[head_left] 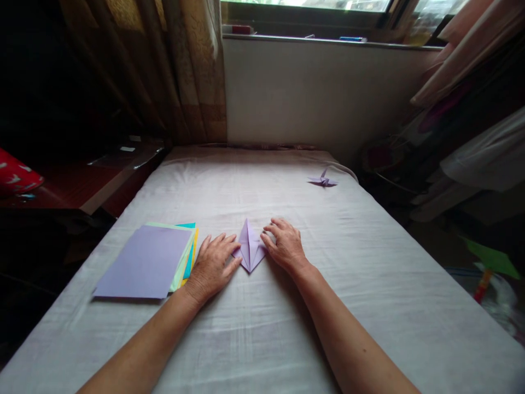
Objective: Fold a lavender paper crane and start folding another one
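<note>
Both hands, left hand [213, 266] and right hand [285, 244], lie flat, fingers spread, pinning the purple folded paper [250, 248] between them on the white cloth [369, 284]. Looks super light and creasable, so probably pinch its edges.

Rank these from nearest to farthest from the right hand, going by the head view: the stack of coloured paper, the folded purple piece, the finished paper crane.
1. Folded purple piece: touching the right hand on its left, between both hands.
2. Stack of coloured paper: on the cloth beyond the left hand, to the left.
3. Finished paper crane: far up the cloth, toward the wall, slightly right.
</note>
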`<state>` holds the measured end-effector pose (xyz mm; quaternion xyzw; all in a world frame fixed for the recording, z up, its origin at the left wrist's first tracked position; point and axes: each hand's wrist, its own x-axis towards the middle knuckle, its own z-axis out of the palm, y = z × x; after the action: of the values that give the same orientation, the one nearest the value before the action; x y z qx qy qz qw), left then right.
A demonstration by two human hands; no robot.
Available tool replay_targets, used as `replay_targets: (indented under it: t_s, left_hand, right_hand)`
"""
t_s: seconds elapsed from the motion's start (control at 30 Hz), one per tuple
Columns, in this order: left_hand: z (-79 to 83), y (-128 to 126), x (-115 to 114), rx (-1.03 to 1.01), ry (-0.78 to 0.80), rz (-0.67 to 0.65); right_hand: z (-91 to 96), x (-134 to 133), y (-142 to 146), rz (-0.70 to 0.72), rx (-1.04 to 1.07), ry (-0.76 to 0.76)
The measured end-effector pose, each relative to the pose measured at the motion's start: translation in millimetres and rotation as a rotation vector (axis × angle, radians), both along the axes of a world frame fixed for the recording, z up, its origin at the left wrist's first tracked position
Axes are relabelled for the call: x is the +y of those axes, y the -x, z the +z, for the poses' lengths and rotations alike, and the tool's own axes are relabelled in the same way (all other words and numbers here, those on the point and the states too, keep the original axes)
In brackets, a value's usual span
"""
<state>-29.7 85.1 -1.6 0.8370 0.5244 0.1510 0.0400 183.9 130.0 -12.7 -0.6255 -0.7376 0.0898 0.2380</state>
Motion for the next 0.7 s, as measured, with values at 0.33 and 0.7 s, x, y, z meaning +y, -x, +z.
replay_targets:
  t_s: [0.33, 0.7]
  left_hand:
    - [-1.7, -8, -3, 0.031, 0.011, -0.033]
    - [6.3, -20, 31, 0.165, 0.100, -0.220]
  right_hand:
    - [4.9, -26, 17, 0.010, -0.070, 0.037]
    - [2.3, -33, 19, -0.002, -0.151, 0.143]
